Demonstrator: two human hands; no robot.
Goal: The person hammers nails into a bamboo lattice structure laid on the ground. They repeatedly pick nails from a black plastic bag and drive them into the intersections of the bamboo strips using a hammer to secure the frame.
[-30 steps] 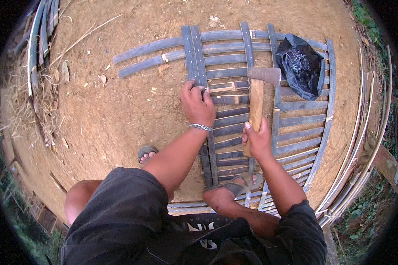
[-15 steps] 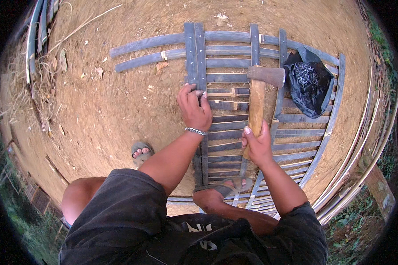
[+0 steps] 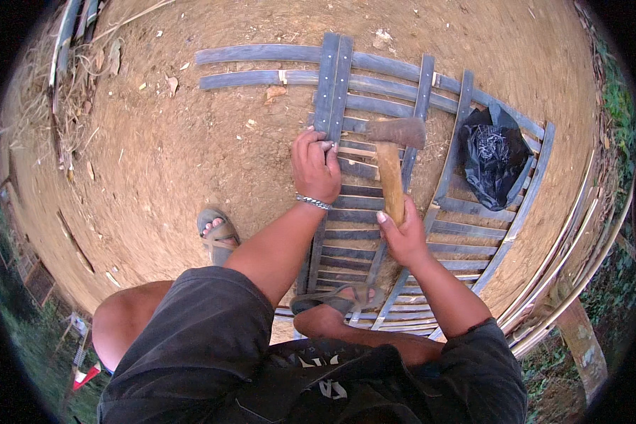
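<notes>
Hatchet clamped in my right hand, frame centre; left hand at slats, pinch unclear: tap short, clear of it.

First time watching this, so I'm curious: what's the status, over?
Right hand gripping axe. Left hand at frame, beside paired upright strips. Black bag on frame, apart from both hands.

Pale shavings lie tangled on brown earth at left, near a dry leaf, while long thin poles lie at right beside a wooden plank and green plants, and something red-and-white shows lower left.
</notes>
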